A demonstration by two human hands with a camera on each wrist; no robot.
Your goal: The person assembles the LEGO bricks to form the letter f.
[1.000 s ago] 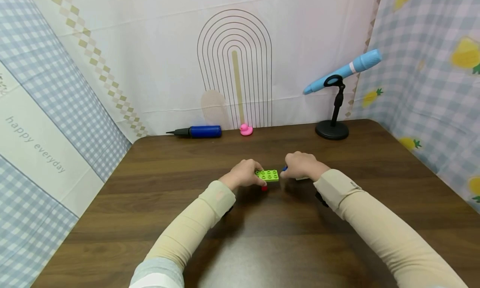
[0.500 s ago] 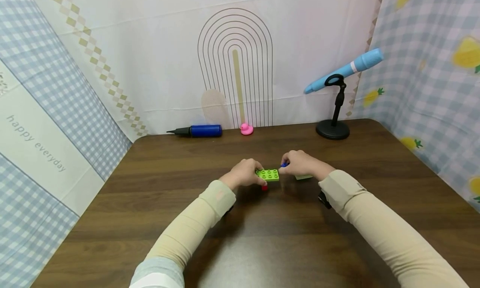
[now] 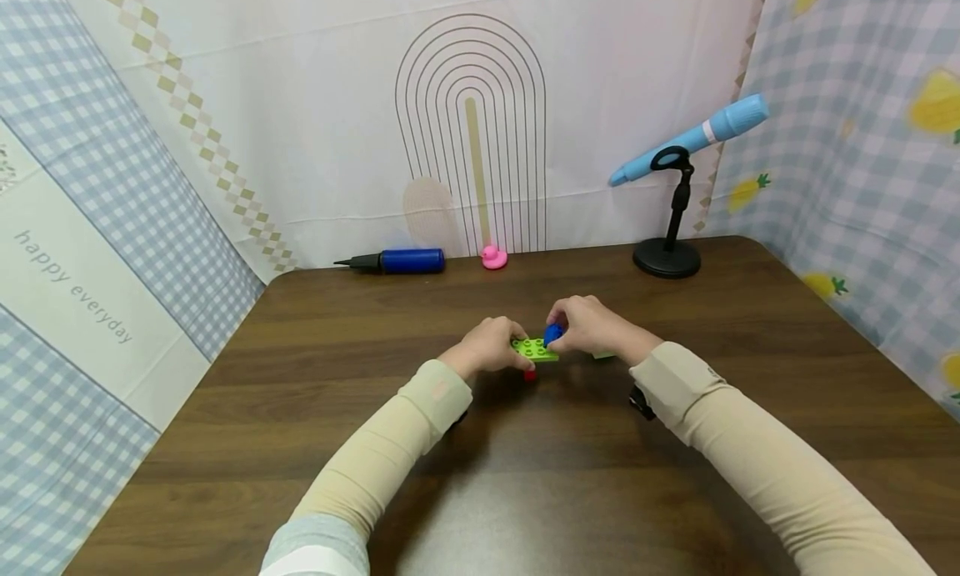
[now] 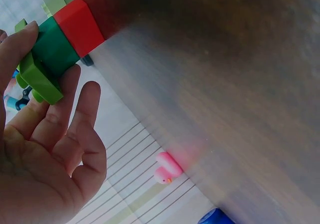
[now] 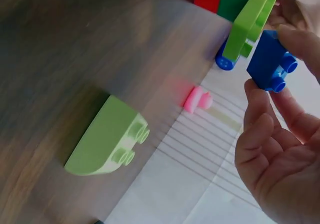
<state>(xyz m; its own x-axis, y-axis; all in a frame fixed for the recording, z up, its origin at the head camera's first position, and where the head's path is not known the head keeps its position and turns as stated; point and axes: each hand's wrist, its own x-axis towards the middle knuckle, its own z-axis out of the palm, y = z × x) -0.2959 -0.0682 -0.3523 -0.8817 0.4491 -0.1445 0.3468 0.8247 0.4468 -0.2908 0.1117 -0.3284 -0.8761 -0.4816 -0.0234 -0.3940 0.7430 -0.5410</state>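
My left hand [image 3: 487,347] pinches a small stack of toy building bricks on the table. At its bottom is a red brick [image 4: 80,27], with a dark green brick [image 4: 55,49] above it and a flat lime-green brick [image 3: 531,350] with studs on top. Thumb and fingers grip the stack at the lime and dark green pieces. Between thumb and fingertips, my right hand [image 3: 592,326] holds a blue brick [image 5: 267,62], studs facing up, close over the lime brick's right end. A pale green brick [image 5: 105,136] with a rounded side rests on the table below the right hand.
Along the table's back edge lie a blue hand pump [image 3: 411,261] and a pink toy duck [image 3: 493,257]. At the back right a black stand [image 3: 667,259] carries a long light-blue tapering thing [image 3: 690,147]. Patterned cloths hang behind and at both sides.
My right hand has moved left and slightly up with the blue brick, from beside the stack to over the lime brick's right end. The left hand has kept its place on the stack.
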